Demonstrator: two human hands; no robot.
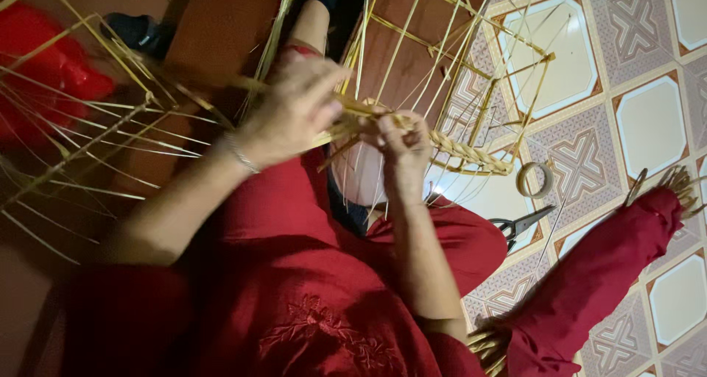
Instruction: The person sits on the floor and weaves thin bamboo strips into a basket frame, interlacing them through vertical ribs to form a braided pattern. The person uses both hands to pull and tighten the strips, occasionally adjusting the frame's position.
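A half-woven basket of pale yellow strips [471, 82] is held up over my lap. Its braided rim [464, 150] runs to the right from my hands. My left hand [291, 108], a thin bracelet at its wrist, is closed on a bunch of strips at the rim. My right hand [403, 143] pinches the strips just to the right of it, where the braid begins. Loose long strips [96, 134] fan out to the left and upward. My red garment [294, 274] fills the lower part of the view.
On the patterned tile floor [648, 119] lie a roll of tape [535, 179] and black scissors [519, 224]. A red cloth roll with strip ends sticking out [596, 274] lies at the lower right. A red bag [44, 75] is at the upper left; dark shoes [140, 27] are at the top.
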